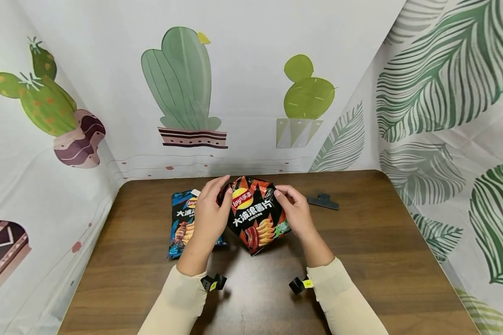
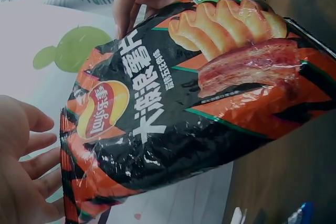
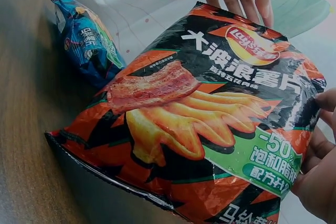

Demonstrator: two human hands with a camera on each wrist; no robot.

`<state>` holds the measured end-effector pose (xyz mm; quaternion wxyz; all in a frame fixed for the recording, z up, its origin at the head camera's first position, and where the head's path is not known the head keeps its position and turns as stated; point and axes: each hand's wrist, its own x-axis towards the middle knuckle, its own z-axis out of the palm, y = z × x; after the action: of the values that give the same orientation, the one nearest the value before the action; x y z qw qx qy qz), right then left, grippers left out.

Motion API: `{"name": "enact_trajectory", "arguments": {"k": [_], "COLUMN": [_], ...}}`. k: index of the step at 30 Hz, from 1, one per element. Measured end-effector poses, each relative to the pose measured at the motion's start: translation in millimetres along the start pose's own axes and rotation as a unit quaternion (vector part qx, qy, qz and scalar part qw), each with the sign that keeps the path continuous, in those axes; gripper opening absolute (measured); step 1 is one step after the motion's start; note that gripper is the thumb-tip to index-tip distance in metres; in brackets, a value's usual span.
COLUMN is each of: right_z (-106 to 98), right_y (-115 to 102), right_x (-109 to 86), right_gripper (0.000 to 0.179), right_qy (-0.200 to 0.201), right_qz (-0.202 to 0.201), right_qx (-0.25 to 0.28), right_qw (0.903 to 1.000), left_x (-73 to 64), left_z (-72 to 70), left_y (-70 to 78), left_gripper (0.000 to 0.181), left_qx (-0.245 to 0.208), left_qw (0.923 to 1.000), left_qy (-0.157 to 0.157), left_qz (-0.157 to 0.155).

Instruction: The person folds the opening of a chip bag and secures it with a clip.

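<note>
A black and orange bag of Lay's chips (image 1: 257, 218) is held up between both hands, tilted, its printed front toward the head camera. My right hand (image 1: 295, 211) pinches the bag's upper right edge between thumb and fingers. On the other side, my left hand (image 1: 211, 209) is at the upper left edge, its fingers extended. The left wrist view has those left fingers (image 2: 44, 169) spread right by the crimped end. Partly hidden behind the left hand lies a blue bag of Lay's chips (image 1: 180, 232).
A dark clip (image 1: 323, 201) lies on the brown wooden table (image 1: 381, 260), right of the right hand. Some small white thing (image 1: 195, 192) shows at the blue bag's top edge. Cloth with printed plants (image 1: 251, 93) hangs behind the table and along its sides.
</note>
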<state>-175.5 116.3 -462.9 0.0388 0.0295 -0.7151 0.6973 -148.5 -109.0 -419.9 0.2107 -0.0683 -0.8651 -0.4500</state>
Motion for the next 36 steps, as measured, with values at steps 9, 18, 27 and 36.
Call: {"name": "enact_trajectory", "arguments": {"k": [9,18,27,36], "right_z": [3.6,6.2,6.2,5.8], "right_y": [1.8,-2.3,-2.6,-2.0], "right_x": [-2.8,-3.9,-2.7,-3.1], "right_gripper": [0.024,0.021,0.019,0.02], "right_qy": [-0.013,-0.019,-0.005,0.0], "right_qz": [-0.031,-0.038,-0.044,-0.042], "right_qx": [0.011,0.009,0.016,0.028], "right_qw": [0.9994,0.9991,0.9989,0.9988], "left_x": [9.3,11.2,11.9,13.0], "left_z": [0.9,1.8,1.1,-3.3], "left_y": [4.9,7.6,8.1,8.1], "left_gripper": [0.035,0.026,0.024,0.023], "left_qx": [0.07,0.055,0.039,0.037], "left_qw": [0.9962,0.9966,0.997,0.9961], "left_qy": [-0.051,-0.052,-0.057,-0.073], "left_qz": [0.012,0.033,0.034,0.034]}}
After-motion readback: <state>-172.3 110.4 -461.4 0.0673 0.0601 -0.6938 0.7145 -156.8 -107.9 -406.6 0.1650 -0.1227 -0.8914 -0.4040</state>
